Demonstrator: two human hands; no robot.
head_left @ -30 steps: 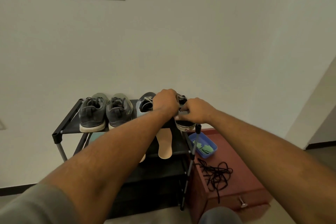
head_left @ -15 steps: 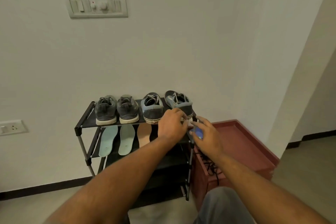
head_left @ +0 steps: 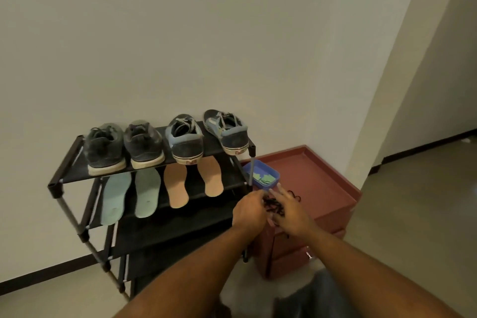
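A tangle of black shoelaces point(head_left: 273, 206) lies on the front left of the red cabinet top point(head_left: 317, 178). My left hand point(head_left: 248, 210) reaches in from the left, its fingers curled into the tangle. On the right side of the laces is my right hand point(head_left: 290, 212), fingers stretched out and spread over them. One lace end point(head_left: 296, 197) trails off to the right. Both hands sit beside the right post of the black shoe rack point(head_left: 64, 181).
The rack's top shelf holds two dark grey sneakers point(head_left: 124, 147) and two blue-grey lace-up shoes point(head_left: 206, 138). Below lie two green insoles point(head_left: 129, 196) and two tan insoles point(head_left: 192, 181). A blue tray point(head_left: 268, 177) with green pieces sits on the cabinet. A doorway opens to the right.
Both hands left the rightmost shoe on the top shelf and dropped down right to the black laces on the cabinet. The view pulled back, then tilted downward.
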